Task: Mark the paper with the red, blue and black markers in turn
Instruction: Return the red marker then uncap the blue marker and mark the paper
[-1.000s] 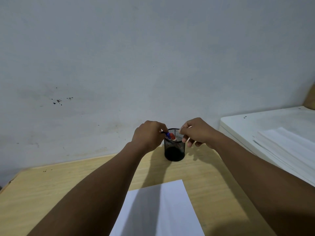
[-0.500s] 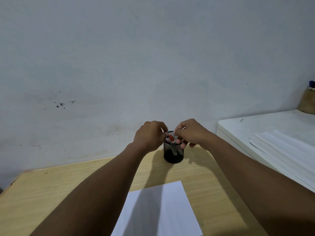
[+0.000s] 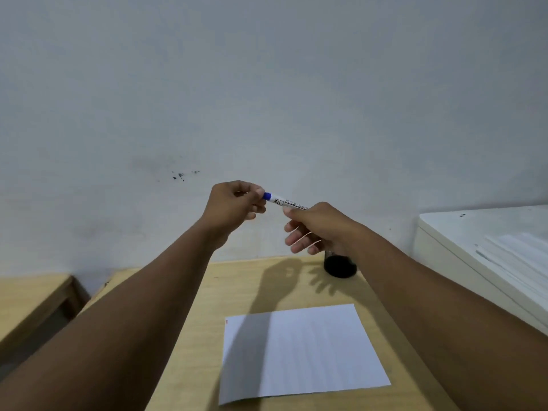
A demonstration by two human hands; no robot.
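Both hands hold a blue marker (image 3: 285,201) level in the air above the desk. My left hand (image 3: 234,204) pinches its blue cap end. My right hand (image 3: 318,225) grips the white barrel between thumb and forefinger, the other fingers spread below. A white paper (image 3: 299,351) lies flat on the wooden desk (image 3: 237,280) beneath my arms, with a tiny red mark at its upper left edge. The black mesh pen cup (image 3: 339,265) stands behind the paper, mostly hidden by my right hand. The red and black markers are not visible.
A grey-white wall rises right behind the desk. A white cabinet (image 3: 444,232) with stacked white sheets (image 3: 519,256) stands to the right. A second wooden table (image 3: 29,298) sits lower at the left, with a gap between.
Both hands have risen from the pen cup, and the blue marker is now out of it, held between them. The view has shifted so the cup sits further right.
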